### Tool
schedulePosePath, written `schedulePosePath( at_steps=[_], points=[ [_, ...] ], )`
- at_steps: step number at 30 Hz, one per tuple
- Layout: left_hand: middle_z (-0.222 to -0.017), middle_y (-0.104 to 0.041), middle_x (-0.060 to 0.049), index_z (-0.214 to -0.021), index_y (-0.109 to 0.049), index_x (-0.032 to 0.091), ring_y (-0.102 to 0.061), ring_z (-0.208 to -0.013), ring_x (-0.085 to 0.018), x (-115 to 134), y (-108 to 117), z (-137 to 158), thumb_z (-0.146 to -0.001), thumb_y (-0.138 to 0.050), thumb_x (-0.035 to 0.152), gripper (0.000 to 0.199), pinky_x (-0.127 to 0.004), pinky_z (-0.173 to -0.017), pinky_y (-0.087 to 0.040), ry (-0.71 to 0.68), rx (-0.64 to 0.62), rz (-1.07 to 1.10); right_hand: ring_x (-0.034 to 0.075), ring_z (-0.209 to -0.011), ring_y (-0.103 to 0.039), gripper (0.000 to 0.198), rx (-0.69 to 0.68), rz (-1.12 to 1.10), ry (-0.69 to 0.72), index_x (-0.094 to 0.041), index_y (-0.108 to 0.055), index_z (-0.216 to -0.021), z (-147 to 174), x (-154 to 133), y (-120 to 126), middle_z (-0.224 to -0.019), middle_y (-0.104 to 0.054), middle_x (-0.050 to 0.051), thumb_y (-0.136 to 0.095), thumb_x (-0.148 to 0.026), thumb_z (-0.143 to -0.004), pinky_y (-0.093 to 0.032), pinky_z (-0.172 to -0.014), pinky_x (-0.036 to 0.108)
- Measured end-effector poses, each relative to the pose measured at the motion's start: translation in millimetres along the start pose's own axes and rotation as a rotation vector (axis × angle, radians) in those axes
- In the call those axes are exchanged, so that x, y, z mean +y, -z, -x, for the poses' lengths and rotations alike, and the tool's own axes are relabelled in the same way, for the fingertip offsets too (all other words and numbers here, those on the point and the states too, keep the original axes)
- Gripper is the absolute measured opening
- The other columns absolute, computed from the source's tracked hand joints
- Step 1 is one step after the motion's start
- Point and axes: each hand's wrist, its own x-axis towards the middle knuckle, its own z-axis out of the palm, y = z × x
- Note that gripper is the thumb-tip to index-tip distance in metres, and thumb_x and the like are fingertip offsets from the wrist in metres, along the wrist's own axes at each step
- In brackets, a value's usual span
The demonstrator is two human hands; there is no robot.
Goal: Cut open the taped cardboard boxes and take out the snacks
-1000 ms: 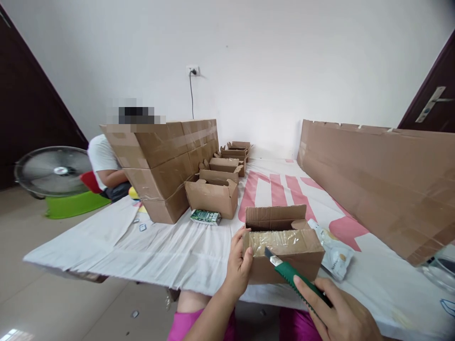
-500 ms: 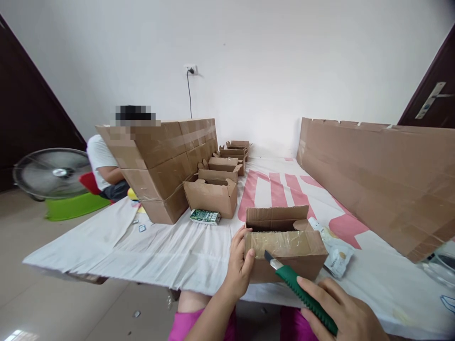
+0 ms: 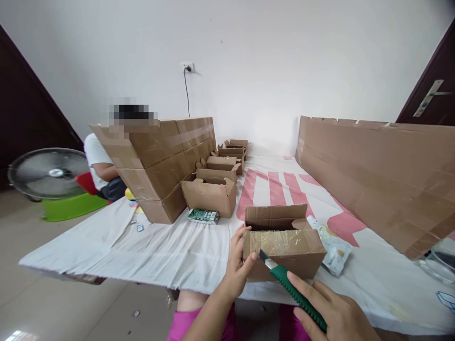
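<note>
Against the left hand (image 3: 239, 259), a brown cardboard box (image 3: 302, 263) with shiny tape (image 3: 284, 241).

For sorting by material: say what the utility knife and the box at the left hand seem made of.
Utility knife: dull green handle, its ribs suggesting plastic; blade apparently metal, silvery near the handle. Box: matte brown cardboard, likely corrugated, given its ridged edges; glossy highlights suggest clear tape.

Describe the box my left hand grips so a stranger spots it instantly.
Find the cloth-covered table, then its near edge. There the left hand grips an open cardboard box with shiny tape across its near panel, a green utility knife pointed at it. Unlike the open boxes lined up by the stacked cartons, it sits up front, held.
</note>
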Motion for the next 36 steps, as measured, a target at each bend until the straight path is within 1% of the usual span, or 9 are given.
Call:
schedulePosePath(
  at_steps=[3,6,11,15,21,25,29,33,36],
  points=[
    [-0.145,-0.037,-0.011,-0.133,-0.049,0.025,-0.026,-0.140,-0.031,2,0,0,-0.094,-0.044,0.043,0.044,-0.054,-0.115,-0.020,-0.010,-0.002,0.021,0.015,-0.058,-0.067,0.044,-0.028,-0.023,-0.007,-0.025,-0.048,-0.139,-2,1,2,-0.077,-0.068,0.003,-0.041,-0.036,-0.097,-0.055,-0.051,0.021],
    [-0.142,-0.039,-0.012,-0.131,-0.051,0.024,-0.029,-0.138,-0.031,3,-1,-1,-0.093,-0.045,0.043,0.043,-0.053,-0.114,-0.022,-0.012,0.015,0.021,0.015,-0.055,-0.066,0.043,-0.017,0.009,0.003,-0.023,-0.048,-0.138,-4,-1,-1,-0.076,-0.067,0.003,-0.039,-0.035,-0.098,-0.055,-0.050,0.022],
    [-0.138,-0.041,-0.011,-0.125,-0.056,0.023,-0.032,-0.136,-0.031,3,0,-3,-0.094,-0.045,0.044,0.040,-0.051,-0.113,-0.025,0.029,0.007,0.056,0.013,-0.044,-0.059,0.043,0.047,0.172,0.044,-0.021,-0.050,-0.137,-4,-8,-12,-0.066,-0.060,0.002,-0.033,-0.033,-0.099,-0.048,-0.041,0.022],
    [-0.139,-0.041,-0.010,-0.129,-0.054,0.024,-0.032,-0.136,-0.030,3,-1,-4,-0.094,-0.045,0.044,0.042,-0.051,-0.114,-0.024,0.027,0.006,0.063,0.013,-0.040,-0.057,0.045,0.055,0.276,0.069,-0.015,-0.051,-0.136,-1,-13,-24,-0.065,-0.058,0.001,-0.028,-0.032,-0.100,-0.044,-0.037,0.022],
    [-0.141,-0.040,-0.010,-0.130,-0.052,0.024,-0.031,-0.138,-0.029,7,-4,-4,-0.093,-0.045,0.045,0.043,-0.050,-0.115,-0.024,0.049,0.037,0.099,0.012,-0.038,-0.055,0.048,0.102,0.322,0.034,-0.014,-0.049,-0.137,-1,-21,-40,-0.062,-0.057,0.001,-0.023,-0.034,-0.101,-0.042,-0.036,0.022],
    [-0.140,-0.041,-0.009,-0.130,-0.053,0.026,-0.027,-0.140,-0.029,11,-4,-2,-0.094,-0.045,0.044,0.041,-0.052,-0.115,-0.022,0.028,0.011,0.058,0.013,-0.038,-0.054,0.048,0.162,0.338,-0.025,-0.015,-0.048,-0.137,-8,-20,-47,-0.063,-0.056,0.001,-0.025,-0.035,-0.101,-0.040,-0.035,0.023],
    [-0.141,-0.040,-0.010,-0.130,-0.053,0.027,-0.024,-0.141,-0.029,14,-5,0,-0.095,-0.044,0.042,0.040,-0.054,-0.115,-0.022,0.011,-0.007,0.006,0.017,-0.045,-0.059,0.051,0.201,0.243,-0.101,-0.011,-0.039,-0.143,-16,-13,-49,-0.066,-0.059,0.003,-0.028,-0.038,-0.100,-0.045,-0.039,0.025],
    [-0.140,-0.042,-0.009,-0.131,-0.051,0.029,-0.024,-0.141,-0.029,11,-5,0,-0.095,-0.043,0.040,0.039,-0.055,-0.114,-0.021,-0.002,0.018,-0.043,0.019,-0.058,-0.067,0.050,0.112,0.038,-0.071,-0.012,-0.032,-0.146,-6,-9,-44,-0.077,-0.067,0.007,-0.033,-0.030,-0.099,-0.056,-0.050,0.026],
    [-0.141,-0.042,-0.009,-0.133,-0.050,0.028,-0.023,-0.141,-0.030,8,-7,0,-0.096,-0.043,0.038,0.039,-0.056,-0.115,-0.021,0.001,0.038,-0.064,0.019,-0.068,-0.072,0.053,0.017,-0.047,-0.062,-0.016,-0.030,-0.146,11,-8,-39,-0.094,-0.072,0.010,-0.039,-0.024,-0.094,-0.059,-0.055,0.025]
  ],
)
